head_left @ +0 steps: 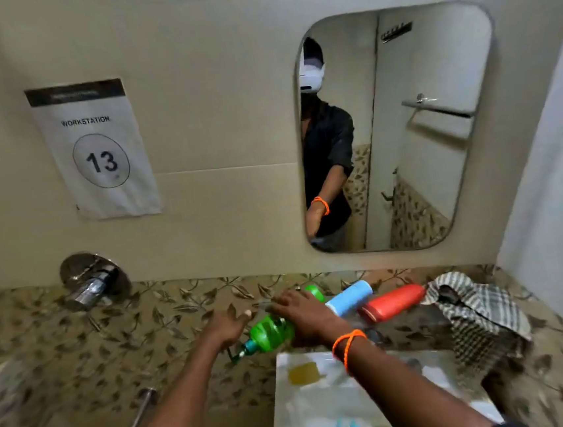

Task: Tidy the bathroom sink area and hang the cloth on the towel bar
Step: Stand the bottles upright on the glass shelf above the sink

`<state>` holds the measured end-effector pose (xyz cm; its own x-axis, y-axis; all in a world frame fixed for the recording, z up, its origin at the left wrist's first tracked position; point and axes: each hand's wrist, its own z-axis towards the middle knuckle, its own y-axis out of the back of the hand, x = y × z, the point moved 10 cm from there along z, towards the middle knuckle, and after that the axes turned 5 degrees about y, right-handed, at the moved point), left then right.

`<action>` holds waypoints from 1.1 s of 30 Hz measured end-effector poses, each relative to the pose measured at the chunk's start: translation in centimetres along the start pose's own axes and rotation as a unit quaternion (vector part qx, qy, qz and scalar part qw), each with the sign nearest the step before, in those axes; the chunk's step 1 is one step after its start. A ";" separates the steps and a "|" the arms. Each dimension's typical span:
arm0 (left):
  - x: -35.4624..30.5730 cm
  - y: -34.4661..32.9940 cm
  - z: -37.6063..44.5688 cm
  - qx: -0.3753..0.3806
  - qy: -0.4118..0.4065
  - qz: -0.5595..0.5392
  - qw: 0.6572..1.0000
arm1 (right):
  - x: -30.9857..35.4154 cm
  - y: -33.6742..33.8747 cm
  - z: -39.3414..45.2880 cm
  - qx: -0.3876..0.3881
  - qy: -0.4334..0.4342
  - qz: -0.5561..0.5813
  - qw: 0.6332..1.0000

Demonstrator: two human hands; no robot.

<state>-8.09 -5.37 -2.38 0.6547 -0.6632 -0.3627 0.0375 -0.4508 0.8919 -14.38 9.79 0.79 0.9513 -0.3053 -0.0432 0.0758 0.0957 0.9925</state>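
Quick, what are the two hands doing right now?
Left hand: open, fingers spread, holding nothing.
Right hand: closed over the lying green bottle.

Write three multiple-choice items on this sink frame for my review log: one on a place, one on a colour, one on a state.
1. Where is the checked cloth?
A. On the towel bar
B. Bunched at the sink's right
C. In the basin

2. Which bottle does the right hand cover?
A. Green bottle
B. Red bottle
C. Blue bottle

3. How do the three bottles stand?
A. Upright
B. Lying down
C. Stacked

Answers: 1 B, the cloth is heaped beside the sink. 2 A, the hand rests on green plastic. 3 B, all lie on their sides.
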 end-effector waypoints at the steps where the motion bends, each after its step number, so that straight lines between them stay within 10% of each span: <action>1: 1.0 -1.8 0.3 0.063 0.019 -0.054 0.996 | 1.0 -1.7 0.6 0.020 0.008 -0.011 1.000; 6: 2.4 -7.1 -1.0 0.309 0.092 -0.385 0.864 | 2.2 -3.8 2.1 -0.052 -0.008 -0.073 0.996; 9: 1.9 -5.4 0.2 0.291 0.062 -0.465 0.834 | 0.7 -2.0 3.0 -0.095 -0.019 -0.039 0.995; 12: 0.6 -2.0 2.6 0.198 0.019 -0.593 0.780 | -3.7 2.5 3.2 -0.196 -0.063 0.231 0.951; 17: -3.7 -1.4 3.2 0.085 -0.119 -0.365 0.919 | -8.1 2.7 4.5 -0.123 -0.084 0.637 0.756; 22: -5.5 -3.7 3.4 0.001 -0.140 -0.313 0.940 | -7.4 0.9 5.4 -0.036 -0.049 0.684 0.727; 28: -4.7 -3.7 4.0 -0.069 -0.128 -0.308 0.940 | -8.2 1.7 4.3 -0.050 -0.069 0.631 0.771; 33: -1.8 -2.5 0.6 -0.261 -0.074 -0.283 0.920 | -12.1 0.3 -0.7 0.075 -0.103 0.172 0.977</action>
<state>-9.78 -3.39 -4.13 0.3105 -0.5016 -0.8075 0.7232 -0.4267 0.5431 -25.70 14.16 1.58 0.8313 -0.4656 0.3035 -0.2965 0.0903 0.9508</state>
